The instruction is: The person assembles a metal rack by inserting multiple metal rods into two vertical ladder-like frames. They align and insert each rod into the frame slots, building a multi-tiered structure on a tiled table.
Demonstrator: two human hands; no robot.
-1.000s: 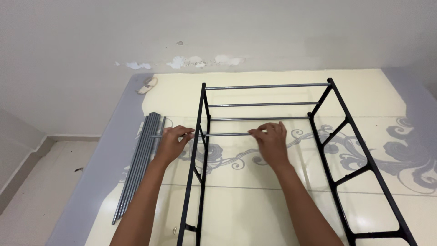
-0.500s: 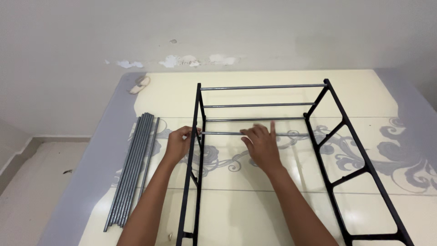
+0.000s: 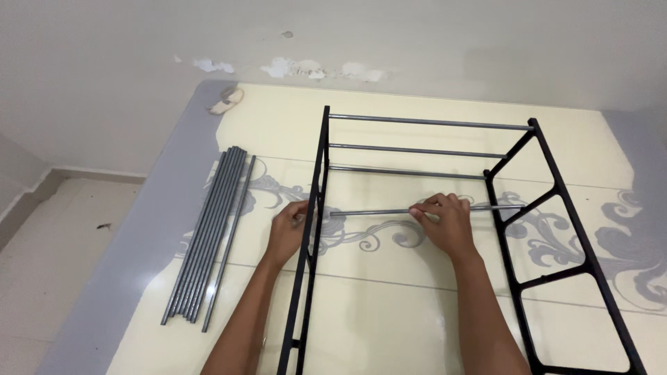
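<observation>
Head view: three grey metal rods (image 3: 427,122) are already fitted across the black metal side frames (image 3: 314,208), a fourth rod (image 3: 375,210) is pinched by the right hand (image 3: 445,226) while the left hand (image 3: 288,232) is curled at the frame, and a bundle of spare grey rods (image 3: 208,232) is left on the floor.

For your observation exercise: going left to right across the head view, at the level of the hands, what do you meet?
Bundle of grey rods → left hand → black left side frame → right hand → black right side frame.

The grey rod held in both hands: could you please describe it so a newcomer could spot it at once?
Find the black frame lying on the cream table. Four grey rods cross it; this rod is the nearest one. Unlike the other three, hands hold it: left hand at the frame's side, right hand mid-length.
</observation>
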